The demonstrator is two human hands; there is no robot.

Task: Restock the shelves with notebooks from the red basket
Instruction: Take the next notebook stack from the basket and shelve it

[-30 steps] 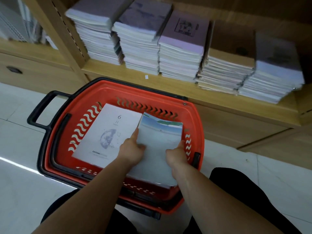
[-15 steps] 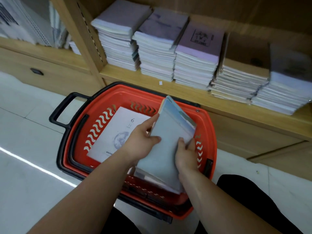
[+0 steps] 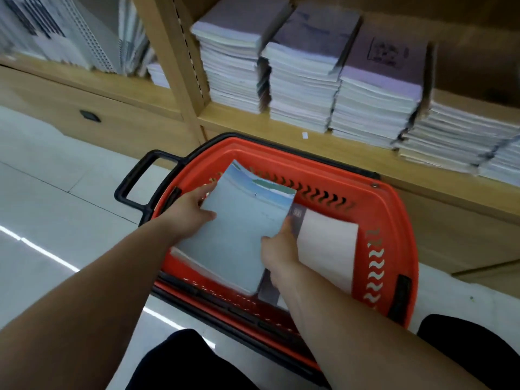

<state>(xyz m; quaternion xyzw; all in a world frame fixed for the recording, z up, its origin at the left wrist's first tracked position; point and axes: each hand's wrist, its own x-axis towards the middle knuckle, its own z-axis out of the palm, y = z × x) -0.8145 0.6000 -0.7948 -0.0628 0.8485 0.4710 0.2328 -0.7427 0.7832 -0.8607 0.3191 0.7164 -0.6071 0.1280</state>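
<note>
Pale-blue notebook stack (image 3: 242, 232), gripped at its left edge by the left hand (image 3: 191, 212) and at its right edge by the right hand (image 3: 278, 249), held above the red basket (image 3: 399, 220), long axis pointing far toward the shelf (image 3: 247, 125).

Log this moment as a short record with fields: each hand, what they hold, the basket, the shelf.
left hand: grips the left edge of the blue notebooks
right hand: grips their right edge
blue notebooks: a bundle, tilted, held over the red basket
also in basket: a white-covered notebook, to the right of the bundle
shelf: stacks of notebooks lying flat, side by side
</note>
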